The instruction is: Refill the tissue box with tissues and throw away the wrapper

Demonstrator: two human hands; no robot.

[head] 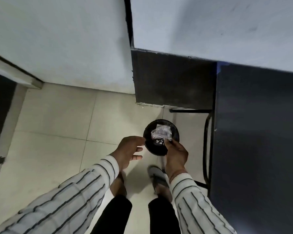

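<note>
Your right hand (176, 152) is pinching the wrapper (161, 133) right over the bin (148, 132), left hand (128, 151) spread loose beside it. Just drop it dead center.

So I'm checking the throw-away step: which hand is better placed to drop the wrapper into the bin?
The right hand. It already pinches the clear wrapper directly above the black bin, so it only has to let go. The left hand is open and empty beside the bin's rim.
</note>
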